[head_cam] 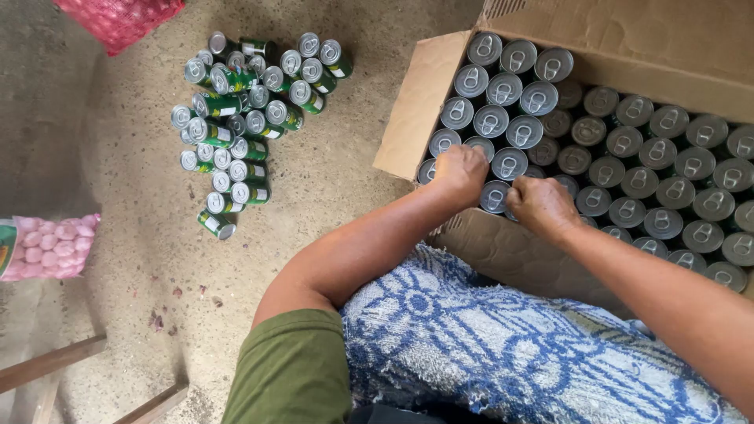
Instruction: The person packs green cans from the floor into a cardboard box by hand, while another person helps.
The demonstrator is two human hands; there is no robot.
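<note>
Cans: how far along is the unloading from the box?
Done: a pile of green cans lies on the floor. In hand: the left hand and right hand both grip cans at the near edge of the cardboard box. Left: most of the box remains packed with upright cans.

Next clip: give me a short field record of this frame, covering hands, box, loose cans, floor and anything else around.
left hand: closed over can tops at the near edge of the box
right hand: curled on cans beside the left hand
cardboard box: open, flap folded out, packed with upright silver-topped cans
loose cans: green, heaped lying on the floor left of the box
floor: bare, gritty concrete
mesh bags: red one at top left, pink one at left edge
lap: blue-and-white patterned cloth
</note>
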